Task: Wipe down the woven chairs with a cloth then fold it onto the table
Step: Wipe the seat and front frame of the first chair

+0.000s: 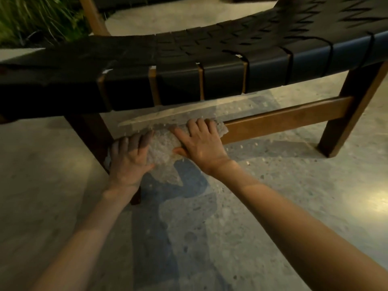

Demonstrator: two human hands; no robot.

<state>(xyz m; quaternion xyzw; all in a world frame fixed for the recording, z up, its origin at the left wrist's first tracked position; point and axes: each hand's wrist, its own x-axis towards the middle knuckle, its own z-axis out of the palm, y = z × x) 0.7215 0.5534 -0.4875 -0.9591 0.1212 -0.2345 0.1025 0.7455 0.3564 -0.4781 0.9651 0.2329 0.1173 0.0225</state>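
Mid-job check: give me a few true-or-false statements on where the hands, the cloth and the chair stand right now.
1. Both the left hand and the right hand are on the cloth. True.
2. The cloth is on top of the woven seat. False: it is against the lower wooden rail, beneath the seat.
3. The seat straps are black. True.
4. The cloth lies folded on a table. False: no table is in view, and the cloth is bunched under the hands at the rail.
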